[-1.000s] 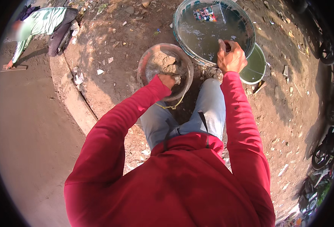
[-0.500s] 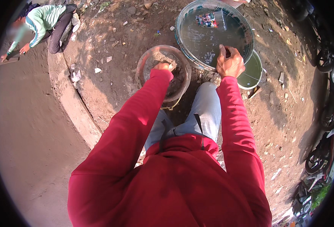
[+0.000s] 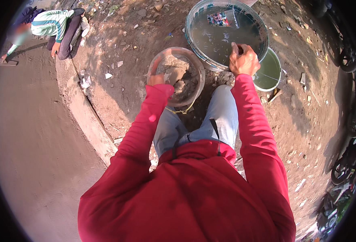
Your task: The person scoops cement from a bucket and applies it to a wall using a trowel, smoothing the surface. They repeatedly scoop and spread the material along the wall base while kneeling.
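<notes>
My left hand (image 3: 157, 79) is at the near left rim of a round bucket (image 3: 200, 82) of grey mortar (image 3: 177, 62). Its fingers look curled, partly hidden by the red sleeve; what they hold, if anything, I cannot make out. A pale, mortar-coated patch lies in the bucket just beside that hand. Closed over the near rim of a wide tub (image 3: 189, 38) of murky grey water is my right hand (image 3: 243, 60), thumb and fingers bent around the edge. A printed plastic packet (image 3: 220, 19) floats in the tub.
A smaller pail (image 3: 267, 76) of greenish water stands against the tub's right side. Left, a concrete edging (image 3: 87, 117) borders a smooth wet surface (image 3: 32, 133). Another person (image 3: 51, 24) crouches there with a flat float (image 3: 7, 63). Motorcycles (image 3: 343, 169) line the far right.
My left hand has drawn back leftward from inside the mortar bucket to its rim. My right hand stays on the tub. The other person's float has shifted, and one hand now rests near their knee.
</notes>
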The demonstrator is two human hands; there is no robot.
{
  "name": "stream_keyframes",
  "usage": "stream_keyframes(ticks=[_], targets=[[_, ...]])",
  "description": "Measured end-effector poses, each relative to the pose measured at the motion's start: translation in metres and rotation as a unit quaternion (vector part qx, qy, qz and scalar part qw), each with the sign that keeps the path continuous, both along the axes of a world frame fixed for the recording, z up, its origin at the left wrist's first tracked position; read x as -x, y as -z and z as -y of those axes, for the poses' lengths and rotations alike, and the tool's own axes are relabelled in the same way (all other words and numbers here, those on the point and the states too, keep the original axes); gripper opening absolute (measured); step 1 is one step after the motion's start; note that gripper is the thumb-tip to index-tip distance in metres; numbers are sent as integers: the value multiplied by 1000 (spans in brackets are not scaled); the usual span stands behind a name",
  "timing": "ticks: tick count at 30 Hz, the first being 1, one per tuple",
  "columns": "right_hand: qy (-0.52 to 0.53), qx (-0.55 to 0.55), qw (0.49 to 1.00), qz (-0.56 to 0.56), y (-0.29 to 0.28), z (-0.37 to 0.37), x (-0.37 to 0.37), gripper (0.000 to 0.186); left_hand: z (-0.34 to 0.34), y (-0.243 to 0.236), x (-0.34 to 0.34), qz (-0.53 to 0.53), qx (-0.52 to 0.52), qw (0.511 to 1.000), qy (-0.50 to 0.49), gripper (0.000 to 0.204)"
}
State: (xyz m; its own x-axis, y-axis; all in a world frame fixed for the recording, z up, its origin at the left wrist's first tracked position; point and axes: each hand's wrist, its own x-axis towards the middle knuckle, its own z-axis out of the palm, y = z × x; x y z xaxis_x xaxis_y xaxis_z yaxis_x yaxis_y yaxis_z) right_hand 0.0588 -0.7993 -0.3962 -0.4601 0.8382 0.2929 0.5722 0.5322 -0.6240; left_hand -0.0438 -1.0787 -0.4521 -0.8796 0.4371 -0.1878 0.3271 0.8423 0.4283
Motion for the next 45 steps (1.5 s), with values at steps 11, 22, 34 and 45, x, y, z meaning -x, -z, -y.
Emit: stream_keyframes(ticks=[11, 22, 34, 45], targets=[[6, 33, 999, 40, -4, 5, 5, 27, -49, 23, -41, 16, 157, 959, 233, 19], [17, -1, 1000, 16, -4, 5, 4, 21, -36, 99, 5, 118, 124, 985, -10, 28], [-10, 20, 999, 39, -6, 3, 3, 27, 16, 52, -18, 45, -54, 985, -157, 33], [4, 43, 998, 38, -5, 4, 5, 28, -19, 20, -40, -15, 110, 956, 271, 20]])
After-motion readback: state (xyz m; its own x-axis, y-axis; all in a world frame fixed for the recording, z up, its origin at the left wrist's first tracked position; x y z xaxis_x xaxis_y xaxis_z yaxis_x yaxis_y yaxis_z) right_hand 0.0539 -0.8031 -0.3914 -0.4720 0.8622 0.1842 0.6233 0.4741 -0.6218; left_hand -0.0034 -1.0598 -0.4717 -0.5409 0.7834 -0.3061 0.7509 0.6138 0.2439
